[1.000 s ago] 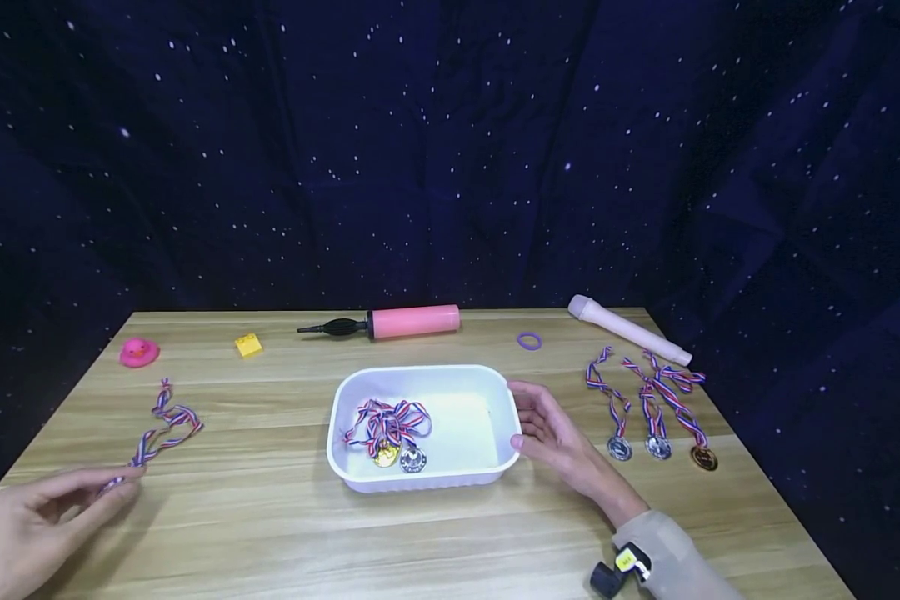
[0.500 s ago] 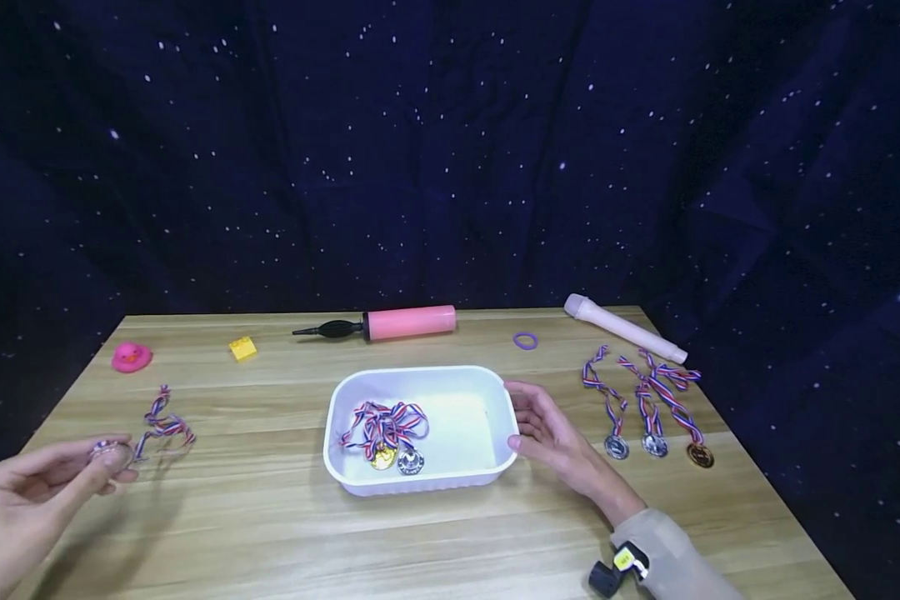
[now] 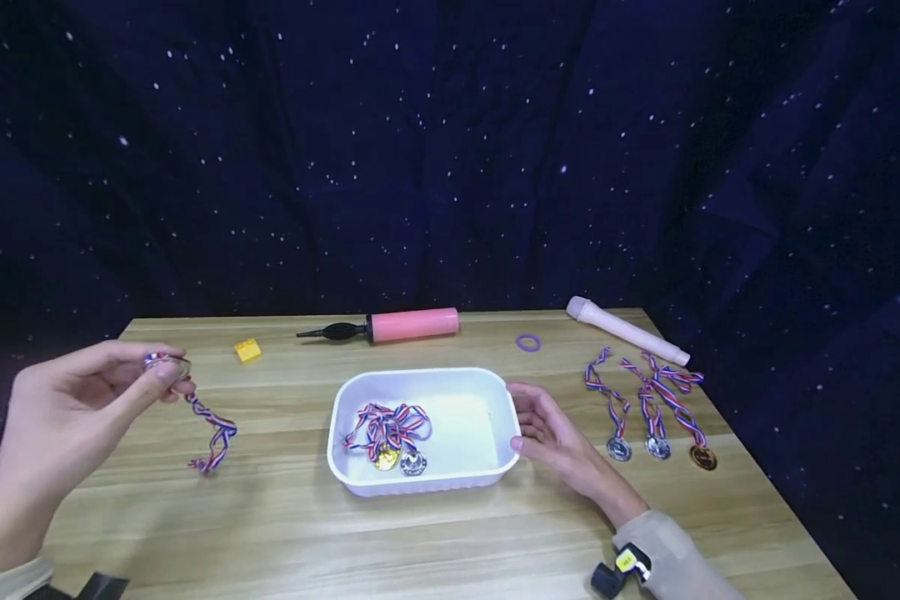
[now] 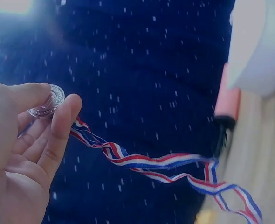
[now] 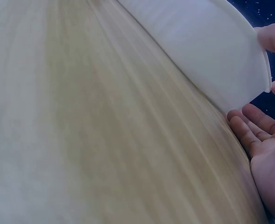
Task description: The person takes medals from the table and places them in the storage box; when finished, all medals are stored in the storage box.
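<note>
My left hand [image 3: 71,417] pinches a silver medal [image 4: 46,109] between thumb and fingers, raised above the left part of the table. Its red, white and blue ribbon [image 3: 221,429] dangles from the fingers. At the middle of the table stands a white plastic basin [image 3: 465,429]. A gold medal [image 3: 386,457] and a silver medal [image 3: 413,462] lie in its left half under their bunched ribbons [image 3: 390,425]. My right hand [image 3: 558,437] holds the basin's right end, thumb at the rim and the other fingers against the outer wall.
To the right lie two silver medals [image 3: 619,449] and a bronze medal [image 3: 703,457], ribbons spread behind them. Along the back are a yellow toy block [image 3: 248,350], a pink hand pump [image 3: 414,325], a purple ring [image 3: 528,342] and a pale toy microphone [image 3: 630,332].
My left hand has lifted the silver medal off the table and carried it up and to the right, ribbon trailing. It now hides the pink rubber duck. The right hand stays on the basin.
</note>
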